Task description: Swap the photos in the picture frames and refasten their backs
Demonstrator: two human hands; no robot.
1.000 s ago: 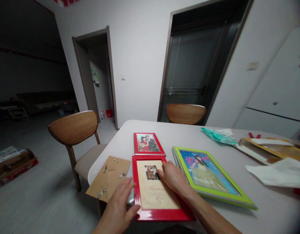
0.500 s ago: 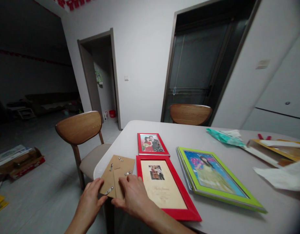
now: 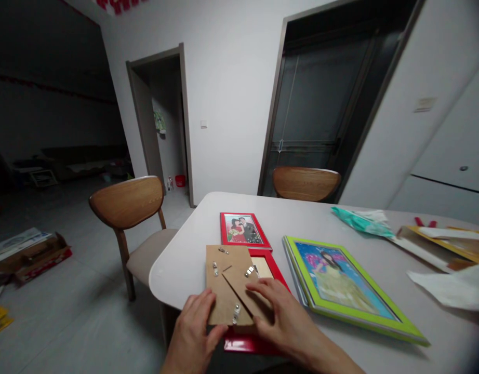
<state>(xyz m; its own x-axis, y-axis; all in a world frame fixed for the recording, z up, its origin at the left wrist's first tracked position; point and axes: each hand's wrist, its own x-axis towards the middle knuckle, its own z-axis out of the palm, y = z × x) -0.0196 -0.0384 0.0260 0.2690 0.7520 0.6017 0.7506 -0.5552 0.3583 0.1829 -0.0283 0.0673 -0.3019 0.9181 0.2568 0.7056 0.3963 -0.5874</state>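
Observation:
Both my hands grip a brown picture frame backing board (image 3: 224, 304) with several metal clips on it and a strip down its middle. My left hand (image 3: 196, 322) pinches its near left edge, and my right hand (image 3: 278, 314) has fingers on top at the right and thumb at the near edge. Beneath the board lies a large red picture frame (image 3: 276, 267), mostly covered; whether they touch, I cannot tell. Behind it sits a smaller red picture frame (image 3: 245, 230) with a photo of a couple.
To the right, a green picture frame (image 3: 364, 317) rests on another frame on the white table (image 3: 185, 265). Further right are a teal wrapper (image 3: 358, 221), an opened yellow envelope (image 3: 442, 244) and white paper (image 3: 457, 285). Wooden chairs stand at the left (image 3: 126, 202) and the far side (image 3: 305, 183).
My hands have carried the backing board to the right, from beside the large red frame to over it, and turned it straighter. The board now hides most of that frame.

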